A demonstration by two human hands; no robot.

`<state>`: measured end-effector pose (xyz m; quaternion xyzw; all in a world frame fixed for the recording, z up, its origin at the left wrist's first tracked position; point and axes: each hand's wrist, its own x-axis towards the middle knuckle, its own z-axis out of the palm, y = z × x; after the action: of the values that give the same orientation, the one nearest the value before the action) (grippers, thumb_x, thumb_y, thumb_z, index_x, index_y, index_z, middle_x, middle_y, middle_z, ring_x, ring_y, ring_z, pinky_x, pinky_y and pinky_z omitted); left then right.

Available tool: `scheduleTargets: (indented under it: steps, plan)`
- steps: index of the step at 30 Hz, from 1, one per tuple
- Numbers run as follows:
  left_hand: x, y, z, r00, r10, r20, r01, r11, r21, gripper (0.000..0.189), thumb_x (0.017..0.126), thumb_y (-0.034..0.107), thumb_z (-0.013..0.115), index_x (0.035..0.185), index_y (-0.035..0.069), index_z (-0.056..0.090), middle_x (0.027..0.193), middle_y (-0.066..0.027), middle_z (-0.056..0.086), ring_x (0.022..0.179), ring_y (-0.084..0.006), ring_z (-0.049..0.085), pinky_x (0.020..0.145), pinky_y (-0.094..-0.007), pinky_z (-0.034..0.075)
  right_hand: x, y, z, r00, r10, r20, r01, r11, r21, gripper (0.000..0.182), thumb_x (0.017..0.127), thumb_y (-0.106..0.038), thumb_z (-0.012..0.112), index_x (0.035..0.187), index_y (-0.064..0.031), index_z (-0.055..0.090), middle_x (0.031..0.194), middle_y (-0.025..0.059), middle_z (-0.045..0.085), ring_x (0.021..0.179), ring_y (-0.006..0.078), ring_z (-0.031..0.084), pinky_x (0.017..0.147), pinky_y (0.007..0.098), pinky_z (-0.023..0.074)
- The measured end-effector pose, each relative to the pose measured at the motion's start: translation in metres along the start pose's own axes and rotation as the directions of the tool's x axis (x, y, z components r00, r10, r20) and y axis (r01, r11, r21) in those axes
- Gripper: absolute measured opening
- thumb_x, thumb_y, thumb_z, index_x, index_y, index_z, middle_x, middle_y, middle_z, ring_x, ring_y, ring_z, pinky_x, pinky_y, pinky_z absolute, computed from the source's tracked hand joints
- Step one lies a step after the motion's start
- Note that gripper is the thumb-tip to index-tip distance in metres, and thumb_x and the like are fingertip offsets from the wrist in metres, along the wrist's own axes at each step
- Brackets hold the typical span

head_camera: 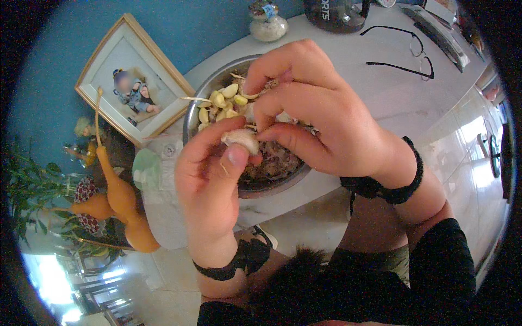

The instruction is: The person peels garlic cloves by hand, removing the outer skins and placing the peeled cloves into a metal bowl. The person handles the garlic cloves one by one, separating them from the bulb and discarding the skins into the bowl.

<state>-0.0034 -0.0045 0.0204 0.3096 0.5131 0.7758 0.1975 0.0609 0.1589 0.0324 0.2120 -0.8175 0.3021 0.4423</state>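
Observation:
Between its thumb and fingers, my left hand [212, 175] holds a garlic clove [241, 140] in its skin above a round metal bowl [189, 118]. My right hand [322, 110] is at the clove's right end, its thumb and index finger close together; whether they pinch a bit of skin cannot be told. Several peeled garlic cloves [219, 100] lie at the bowl's upper left. Dry garlic skins and stems [273, 163] fill the lower part of the bowl. My right hand covers much of the bowl's right side.
A framed photo [134, 81] stands left of the bowl, with orange gourds [122, 199] and green plants [36, 187] beyond. Behind the bowl is a glass jar [268, 28]. A dark bottle [336, 14] and eyeglasses [428, 67] rest on the white table [387, 98].

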Motion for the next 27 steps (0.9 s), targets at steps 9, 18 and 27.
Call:
scheduleTargets:
  steps: [9, 18, 27]
  plan:
    - [0.003, 0.004, -0.016, 0.952, 0.29, -0.097, -0.225, 0.879, 0.419, 0.032, 0.074, 0.009, 0.07, 0.101, -0.002, 0.059, 0.092, -0.0075, 0.06, 0.081, -0.0133, 0.056, 0.076, -0.0254, 0.046, -0.011, 0.011, 0.005, 0.994, 0.029, 0.103, -0.036, 0.997, 0.061, 0.012, 0.065, -0.003, 0.065, 0.075, -0.0038, 0.059, 0.079, 0.0089, 0.058, 0.074, 0.0272, 0.054, 0.07, 0.0353, 0.0423]
    - [0.005, 0.003, -0.023, 0.937, 0.307, 0.164, -0.348, 0.804, 0.482, 0.028, 0.065, 0.003, 0.073, 0.091, -0.002, 0.062, 0.09, -0.0106, 0.06, 0.08, -0.0159, 0.056, 0.071, -0.0222, 0.042, -0.011, 0.004, 0.002, 0.991, 0.121, 0.055, -0.116, 0.989, -0.089, 0.017, 0.058, -0.007, 0.073, 0.072, -0.008, 0.064, 0.063, 0.0052, 0.057, 0.063, 0.0243, 0.053, 0.062, 0.0349, 0.0418]
    - [0.006, 0.002, -0.024, 0.957, 0.205, 0.204, -0.269, 0.89, 0.369, 0.025, 0.072, 0.006, 0.068, 0.094, -0.004, 0.062, 0.091, -0.0092, 0.06, 0.079, -0.0139, 0.056, 0.071, -0.0214, 0.042, -0.007, 0.001, 0.006, 0.999, -0.042, -0.017, 0.044, 0.985, 0.168, 0.024, 0.061, -0.005, 0.074, 0.082, -0.0021, 0.062, 0.082, 0.0093, 0.062, 0.074, 0.0257, 0.059, 0.068, 0.0351, 0.0468]
